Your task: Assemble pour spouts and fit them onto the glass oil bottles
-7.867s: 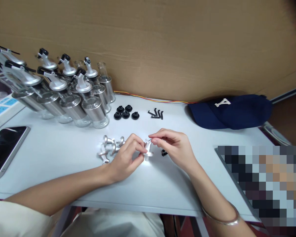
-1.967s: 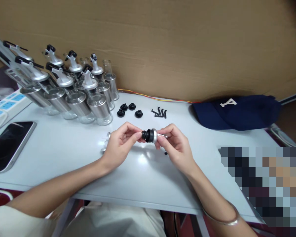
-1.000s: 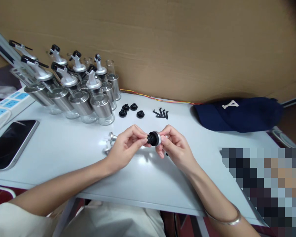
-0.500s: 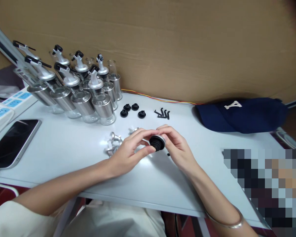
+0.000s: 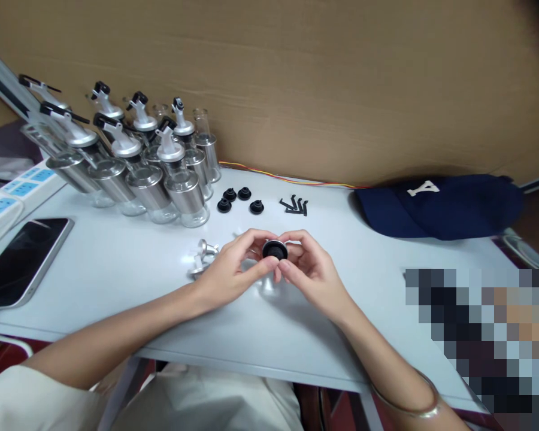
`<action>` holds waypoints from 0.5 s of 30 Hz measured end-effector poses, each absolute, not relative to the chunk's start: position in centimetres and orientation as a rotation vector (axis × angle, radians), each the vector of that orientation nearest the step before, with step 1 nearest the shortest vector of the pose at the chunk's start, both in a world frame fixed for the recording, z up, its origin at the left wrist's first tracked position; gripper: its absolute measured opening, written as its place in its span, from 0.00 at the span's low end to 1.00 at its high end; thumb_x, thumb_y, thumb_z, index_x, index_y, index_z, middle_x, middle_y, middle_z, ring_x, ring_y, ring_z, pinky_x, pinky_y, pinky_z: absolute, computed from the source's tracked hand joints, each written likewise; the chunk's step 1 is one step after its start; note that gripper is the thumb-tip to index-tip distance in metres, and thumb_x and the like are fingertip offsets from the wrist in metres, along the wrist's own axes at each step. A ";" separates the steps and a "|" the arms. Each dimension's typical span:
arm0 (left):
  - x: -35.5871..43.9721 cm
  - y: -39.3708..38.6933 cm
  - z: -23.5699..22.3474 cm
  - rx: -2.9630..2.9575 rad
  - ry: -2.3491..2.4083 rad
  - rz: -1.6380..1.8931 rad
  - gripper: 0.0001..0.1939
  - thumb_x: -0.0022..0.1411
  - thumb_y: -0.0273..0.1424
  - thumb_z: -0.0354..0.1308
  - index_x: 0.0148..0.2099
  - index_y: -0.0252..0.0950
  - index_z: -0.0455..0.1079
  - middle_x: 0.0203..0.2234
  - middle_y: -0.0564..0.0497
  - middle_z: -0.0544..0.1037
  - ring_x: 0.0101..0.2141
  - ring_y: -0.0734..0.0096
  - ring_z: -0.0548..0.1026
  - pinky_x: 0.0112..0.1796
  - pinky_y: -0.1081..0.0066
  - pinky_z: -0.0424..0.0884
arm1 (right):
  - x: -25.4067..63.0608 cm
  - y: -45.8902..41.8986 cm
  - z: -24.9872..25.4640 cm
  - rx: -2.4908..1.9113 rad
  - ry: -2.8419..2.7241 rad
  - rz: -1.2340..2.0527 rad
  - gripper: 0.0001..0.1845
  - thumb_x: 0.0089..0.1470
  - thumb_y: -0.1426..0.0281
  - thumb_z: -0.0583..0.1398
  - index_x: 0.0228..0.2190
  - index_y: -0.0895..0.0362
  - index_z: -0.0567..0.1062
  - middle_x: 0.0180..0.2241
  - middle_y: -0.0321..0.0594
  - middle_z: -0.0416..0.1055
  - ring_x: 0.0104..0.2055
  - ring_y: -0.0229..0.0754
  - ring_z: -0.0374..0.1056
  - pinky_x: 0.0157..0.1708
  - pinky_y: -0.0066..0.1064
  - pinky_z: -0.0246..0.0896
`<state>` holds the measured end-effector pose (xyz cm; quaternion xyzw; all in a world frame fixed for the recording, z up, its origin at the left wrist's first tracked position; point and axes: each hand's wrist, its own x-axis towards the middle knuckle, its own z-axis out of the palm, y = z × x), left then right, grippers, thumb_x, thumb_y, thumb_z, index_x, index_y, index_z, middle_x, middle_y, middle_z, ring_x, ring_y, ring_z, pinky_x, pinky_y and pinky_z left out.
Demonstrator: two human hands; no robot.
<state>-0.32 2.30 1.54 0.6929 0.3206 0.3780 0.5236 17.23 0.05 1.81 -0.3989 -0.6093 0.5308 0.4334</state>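
Bottles (image 5: 185,193) crowd ten o'clock; at centre, the left hand (image 5: 231,269) and right hand (image 5: 317,269) meet, fingertips clamped round a silver-rimmed black stopper (image 5: 275,246). And it's turned! Half a second ago its ribbed stem slanted toward seven o'clock; now the underside faces the camera, both thumbs at its lower edge, so the seating looks to be under pressure or inspection. Silver spouts (image 5: 202,247) lie at nine, four spare stoppers (image 5: 224,205) at eleven, black levers (image 5: 304,208) at one.
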 end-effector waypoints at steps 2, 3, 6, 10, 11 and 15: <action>-0.3 2.2 1.7 1.691 0.731 0.919 0.15 0.63 0.37 0.54 0.50 0.36 0.62 0.38 0.48 0.75 0.41 0.69 0.73 0.44 0.68 0.70 | 17.3 0.1 2.0 -0.952 -1.522 1.336 0.13 0.56 0.64 0.59 0.41 0.53 0.63 0.25 0.31 0.67 0.24 0.34 0.64 0.26 0.27 0.57; -0.3 2.1 1.8 1.702 0.718 0.929 0.15 0.63 0.37 0.54 0.50 0.36 0.62 0.38 0.48 0.74 0.41 0.69 0.73 0.44 0.68 0.70 | 17.4 0.1 2.0 -0.939 -1.526 1.343 0.13 0.56 0.65 0.59 0.41 0.53 0.63 0.25 0.31 0.67 0.24 0.34 0.64 0.26 0.27 0.57; -0.4 1.9 1.8 1.710 0.706 0.940 0.14 0.63 0.36 0.54 0.49 0.36 0.61 0.39 0.48 0.74 0.41 0.69 0.73 0.43 0.68 0.70 | 17.5 0.1 2.1 -0.941 -1.553 1.341 0.12 0.55 0.67 0.58 0.41 0.54 0.63 0.24 0.31 0.66 0.24 0.35 0.63 0.28 0.28 0.58; -0.5 1.9 1.9 1.710 0.678 0.909 0.13 0.64 0.36 0.52 0.49 0.36 0.60 0.36 0.48 0.74 0.40 0.69 0.74 0.41 0.68 0.71 | 17.6 0.0 2.1 -0.963 -1.584 1.302 0.12 0.54 0.69 0.58 0.41 0.54 0.63 0.24 0.31 0.65 0.24 0.35 0.62 0.29 0.29 0.59; -0.5 1.9 1.9 1.715 0.670 0.900 0.13 0.65 0.36 0.51 0.49 0.36 0.59 0.35 0.49 0.74 0.39 0.68 0.75 0.40 0.68 0.71 | 17.5 0.0 2.1 -0.965 -1.590 1.295 0.12 0.54 0.70 0.58 0.41 0.54 0.63 0.24 0.31 0.65 0.24 0.35 0.62 0.30 0.29 0.59; -0.4 2.0 2.1 1.737 0.634 0.904 0.11 0.64 0.34 0.50 0.48 0.36 0.58 0.32 0.50 0.74 0.37 0.69 0.75 0.38 0.68 0.71 | 17.4 -0.1 2.2 -0.964 -1.611 1.289 0.12 0.53 0.71 0.58 0.41 0.53 0.62 0.24 0.31 0.65 0.24 0.35 0.62 0.31 0.30 0.60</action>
